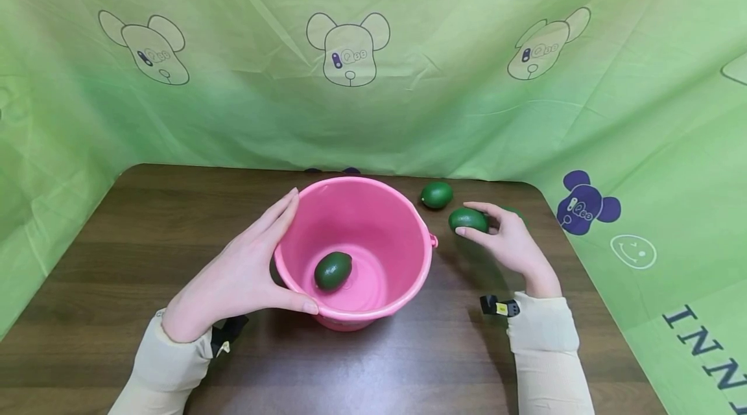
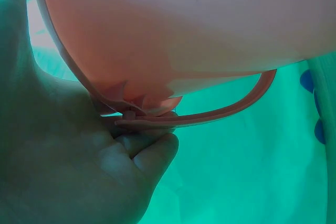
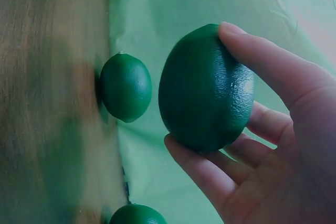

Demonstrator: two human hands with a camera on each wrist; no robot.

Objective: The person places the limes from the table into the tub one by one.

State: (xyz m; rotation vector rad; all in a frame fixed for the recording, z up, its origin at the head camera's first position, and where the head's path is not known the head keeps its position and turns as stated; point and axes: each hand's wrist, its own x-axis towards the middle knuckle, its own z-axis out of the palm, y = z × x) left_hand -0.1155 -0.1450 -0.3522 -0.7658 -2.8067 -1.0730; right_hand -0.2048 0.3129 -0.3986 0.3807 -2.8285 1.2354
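A pink bucket (image 1: 403, 253) stands upright on the table, its mouth facing up. One dark green lime (image 1: 333, 271) lies on its bottom. My left hand (image 1: 233, 272) grips the bucket's left side, thumb along the near rim and fingers round the outside. In the left wrist view the bucket's handle (image 2: 231, 111) hangs beside those fingers. To the right of the bucket, my right hand (image 1: 510, 240) pinches a green lime (image 3: 205, 90) between thumb and fingertips, raised off the table. Another lime (image 1: 436, 195) lies on the table just behind it.
A further lime (image 1: 513, 213) shows partly behind the right hand. The brown wooden table (image 1: 146, 220) ends at a green printed cloth (image 1: 432, 117) hanging at the back and sides. A small pink knob (image 1: 434, 241) juts from the bucket's right rim.
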